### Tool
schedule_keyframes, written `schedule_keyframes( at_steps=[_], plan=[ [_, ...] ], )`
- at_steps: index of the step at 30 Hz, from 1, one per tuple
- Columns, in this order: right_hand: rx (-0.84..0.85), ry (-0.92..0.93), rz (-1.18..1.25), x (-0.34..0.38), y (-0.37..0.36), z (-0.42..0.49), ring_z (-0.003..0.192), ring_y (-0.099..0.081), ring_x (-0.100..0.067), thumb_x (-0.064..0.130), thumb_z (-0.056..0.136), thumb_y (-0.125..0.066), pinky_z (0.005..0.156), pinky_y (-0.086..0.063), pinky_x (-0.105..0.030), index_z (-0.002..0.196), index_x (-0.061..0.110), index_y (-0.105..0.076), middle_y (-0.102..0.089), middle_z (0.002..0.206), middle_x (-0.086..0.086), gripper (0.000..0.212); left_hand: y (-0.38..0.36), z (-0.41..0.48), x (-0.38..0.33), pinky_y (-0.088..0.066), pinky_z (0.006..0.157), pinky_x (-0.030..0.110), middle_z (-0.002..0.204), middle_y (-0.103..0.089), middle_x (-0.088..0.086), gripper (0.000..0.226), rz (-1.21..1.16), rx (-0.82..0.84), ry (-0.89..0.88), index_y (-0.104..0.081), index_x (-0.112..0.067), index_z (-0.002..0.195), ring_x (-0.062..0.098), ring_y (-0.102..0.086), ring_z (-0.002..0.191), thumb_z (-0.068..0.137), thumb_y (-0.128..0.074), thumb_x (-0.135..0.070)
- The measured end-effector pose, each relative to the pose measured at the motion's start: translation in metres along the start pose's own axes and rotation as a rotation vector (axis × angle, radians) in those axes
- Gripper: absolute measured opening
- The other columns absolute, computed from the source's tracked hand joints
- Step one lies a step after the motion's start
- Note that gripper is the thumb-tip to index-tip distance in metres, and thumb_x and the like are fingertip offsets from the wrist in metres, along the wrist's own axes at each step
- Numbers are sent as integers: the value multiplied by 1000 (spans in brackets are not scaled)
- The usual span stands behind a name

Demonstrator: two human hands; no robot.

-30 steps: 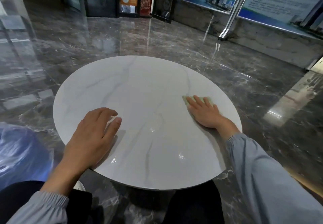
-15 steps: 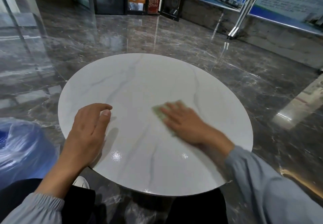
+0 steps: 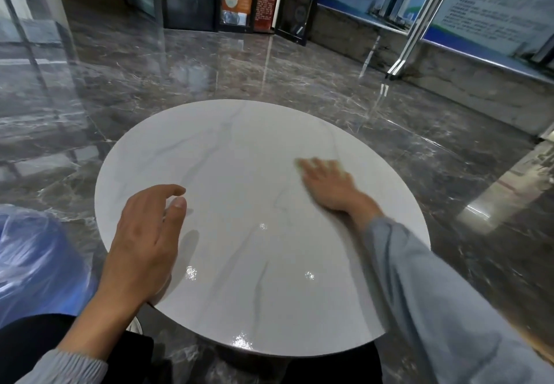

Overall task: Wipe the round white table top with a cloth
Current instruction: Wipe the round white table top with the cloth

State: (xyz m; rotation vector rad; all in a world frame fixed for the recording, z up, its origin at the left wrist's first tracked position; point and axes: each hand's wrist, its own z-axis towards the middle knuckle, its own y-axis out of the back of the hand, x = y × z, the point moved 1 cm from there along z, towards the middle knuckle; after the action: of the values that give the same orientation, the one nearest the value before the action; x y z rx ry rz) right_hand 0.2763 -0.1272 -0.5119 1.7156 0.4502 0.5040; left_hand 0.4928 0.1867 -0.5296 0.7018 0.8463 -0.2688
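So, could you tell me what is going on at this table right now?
A person is wiping the round white table top with a pale green cloth. The right hand presses the cloth flat against the right part of the top, fingers straight; only a corner of the cloth shows past the fingertips, and the hand is blurred. The left hand is over the near left edge, fingers loosely curved, holding nothing.

left hand (image 3: 144,242) loosely curled, right hand (image 3: 326,187) spread flat, palm down.
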Motion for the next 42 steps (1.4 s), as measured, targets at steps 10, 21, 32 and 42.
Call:
schedule_keyframes(
  at_steps=[10,21,32,42],
  plan=[
    [35,612,-42,139,-27,-74,160,8,-21,59,108,-17,124,-1,-46,162,50,-5,-3,174,11,56,2,2,3,-34,108,33,121,-50,-43,30,-71,-41,-19,-54,-51,116,5,-43,123,106,-26,-57],
    [-28,-446,110,-183,11,46,160,-4,-29,72,84,-8,123,-9,-63,158,51,-12,-11,172,13,77,-3,2,4,-31,104,29,112,-56,-16,47,28,9,9,-58,-34,123,9,-46,118,102,-27,-62],
    [25,183,9,76,10,56,160,10,-28,56,108,-15,124,2,-59,159,58,-3,5,174,15,53,0,-1,1,-21,99,-3,114,-53,-22,43,15,-58,51,-56,-33,127,12,-49,118,104,-28,-57],
    [46,547,-3,161,-17,10,161,5,-25,63,106,-12,125,-4,-55,161,53,-4,-2,174,11,57,1,1,-1,-15,103,-3,129,-51,-13,44,60,-88,42,-55,-30,129,16,-43,130,104,-29,-54]
  ],
)
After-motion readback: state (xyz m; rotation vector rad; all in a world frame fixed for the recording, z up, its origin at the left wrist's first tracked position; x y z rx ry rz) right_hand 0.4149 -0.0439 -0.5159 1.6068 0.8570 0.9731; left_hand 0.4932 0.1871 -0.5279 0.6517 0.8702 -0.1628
